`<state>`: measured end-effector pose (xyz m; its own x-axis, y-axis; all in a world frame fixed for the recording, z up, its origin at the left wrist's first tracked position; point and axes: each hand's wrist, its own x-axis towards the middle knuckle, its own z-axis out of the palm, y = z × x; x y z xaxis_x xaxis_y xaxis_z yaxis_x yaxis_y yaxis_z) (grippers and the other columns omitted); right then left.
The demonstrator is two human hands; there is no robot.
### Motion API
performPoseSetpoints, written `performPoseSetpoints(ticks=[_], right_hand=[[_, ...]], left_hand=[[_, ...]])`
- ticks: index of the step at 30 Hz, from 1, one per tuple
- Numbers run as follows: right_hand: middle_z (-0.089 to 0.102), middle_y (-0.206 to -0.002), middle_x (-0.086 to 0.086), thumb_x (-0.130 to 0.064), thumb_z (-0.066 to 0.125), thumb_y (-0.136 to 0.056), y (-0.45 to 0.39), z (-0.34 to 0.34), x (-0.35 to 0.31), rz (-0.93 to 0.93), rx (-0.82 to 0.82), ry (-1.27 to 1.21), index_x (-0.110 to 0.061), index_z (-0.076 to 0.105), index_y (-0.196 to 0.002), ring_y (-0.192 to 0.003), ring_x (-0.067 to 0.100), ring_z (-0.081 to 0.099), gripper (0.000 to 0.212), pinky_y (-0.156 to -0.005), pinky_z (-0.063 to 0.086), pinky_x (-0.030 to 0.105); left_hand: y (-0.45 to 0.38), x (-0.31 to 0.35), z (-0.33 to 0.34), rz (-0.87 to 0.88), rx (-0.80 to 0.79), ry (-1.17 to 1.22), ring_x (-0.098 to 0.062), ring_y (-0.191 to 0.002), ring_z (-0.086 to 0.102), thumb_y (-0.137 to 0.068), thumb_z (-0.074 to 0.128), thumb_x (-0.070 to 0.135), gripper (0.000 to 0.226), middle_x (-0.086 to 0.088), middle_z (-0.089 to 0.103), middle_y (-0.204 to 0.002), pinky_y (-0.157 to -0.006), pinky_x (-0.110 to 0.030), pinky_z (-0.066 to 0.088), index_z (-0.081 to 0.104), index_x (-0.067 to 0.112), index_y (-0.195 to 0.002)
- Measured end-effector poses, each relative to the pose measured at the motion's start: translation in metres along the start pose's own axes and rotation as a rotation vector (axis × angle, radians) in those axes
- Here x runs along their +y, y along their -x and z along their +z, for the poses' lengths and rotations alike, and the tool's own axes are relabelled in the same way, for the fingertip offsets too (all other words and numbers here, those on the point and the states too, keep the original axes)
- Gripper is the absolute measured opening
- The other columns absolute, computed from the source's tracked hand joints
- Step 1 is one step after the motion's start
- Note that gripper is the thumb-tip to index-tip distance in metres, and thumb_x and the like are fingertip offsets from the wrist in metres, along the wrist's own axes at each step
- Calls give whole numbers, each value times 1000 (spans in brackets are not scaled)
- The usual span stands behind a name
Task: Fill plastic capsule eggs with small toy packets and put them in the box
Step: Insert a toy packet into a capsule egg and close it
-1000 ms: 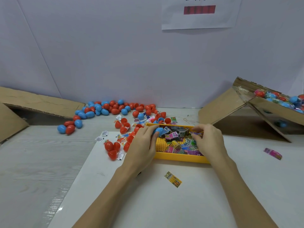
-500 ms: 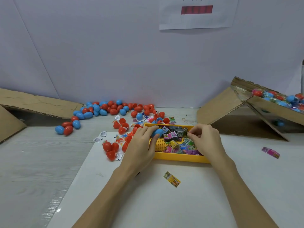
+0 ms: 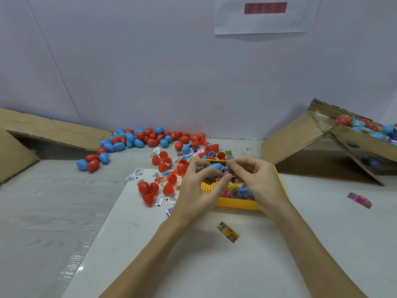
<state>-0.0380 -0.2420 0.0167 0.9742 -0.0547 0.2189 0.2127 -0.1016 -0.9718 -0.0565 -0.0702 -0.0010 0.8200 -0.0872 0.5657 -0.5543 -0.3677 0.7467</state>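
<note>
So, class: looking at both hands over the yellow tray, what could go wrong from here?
The left hand holds the blue egg only at its fingertips, so it might slip into the yellow tray. The small packet pinched by the right hand might miss the egg and drop.

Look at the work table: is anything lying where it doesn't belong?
Yes. Two toy packets lie loose outside the yellow tray: a yellow packet on the white sheet nearer the person, and a pink packet to the right.
</note>
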Motion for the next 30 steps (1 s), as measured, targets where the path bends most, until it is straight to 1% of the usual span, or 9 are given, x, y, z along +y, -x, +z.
performPoseSetpoints(ticks=[2,6,8,11,15,19,22,27,30], right_hand=[[79,-90,-2,-26,75,-92,1,4,2,-11,-9,40,-17,80,-100,-88,13,75,12,-75,62,28],[77,-85,-5,-28,74,-95,3,8,3,-21,-16,72,-23,78,-97,-80,8,72,7,-68,57,23],[77,-85,-3,-30,67,-100,3,9,2,6,-1,71,-22,76,-100,-79,11,71,12,-70,58,25],[77,-98,-6,-30,55,-105,4,8,-2,-2,-17,49,-21,75,-109,-95,11,73,21,-74,61,25],[77,-106,-9,-23,67,-99,5,3,-8,-64,-120,158,-23,76,-115,-102,7,72,18,-84,60,25],[77,-102,-3,-15,67,-99,5,4,-6,-67,-30,144,-21,77,-111,-96,14,72,17,-82,63,33],[77,-100,-4,-12,68,-99,5,4,-4,-76,-19,118,-22,77,-110,-93,14,73,17,-78,62,28],[74,-106,-6,-13,68,-99,4,3,-2,-42,-156,213,-31,73,-116,-99,9,71,25,-81,60,23],[74,-108,-11,-21,69,-99,5,3,-4,-74,-237,301,-36,73,-116,-101,0,68,23,-82,57,16]], left_hand=[[1,0,4,-2,-3,-36,-10,-107,57,-85,77,47,27,3,53,-115,-85,-14,49,74,22,-94],[0,-3,6,-11,37,-51,-5,-104,57,-91,77,22,8,0,54,-112,-83,-13,49,73,15,-94],[-2,-4,3,-77,24,-22,-5,-103,58,-93,74,20,5,3,54,-111,-83,-14,49,74,15,-95],[-4,-4,-1,-135,2,6,-8,-102,60,-94,73,22,6,5,55,-111,-84,-19,52,73,17,-94],[-5,-4,-2,-125,-23,-31,-13,-109,58,-93,74,25,7,6,54,-113,-90,-25,54,73,19,-95],[-5,-6,-4,-94,-16,-61,-6,-108,57,-91,77,29,10,8,52,-114,-89,-15,49,70,23,-95],[-7,-8,-7,-124,21,-38,-1,-106,57,-91,76,27,8,7,53,-113,-89,-15,48,71,21,-94],[-9,-13,-8,-91,95,-53,0,-105,57,-92,75,21,9,8,52,-113,-87,-10,46,67,25,-93],[-8,-18,-10,-10,45,-184,-2,-110,52,-90,74,18,11,6,47,-119,-88,-10,45,65,23,-93]])
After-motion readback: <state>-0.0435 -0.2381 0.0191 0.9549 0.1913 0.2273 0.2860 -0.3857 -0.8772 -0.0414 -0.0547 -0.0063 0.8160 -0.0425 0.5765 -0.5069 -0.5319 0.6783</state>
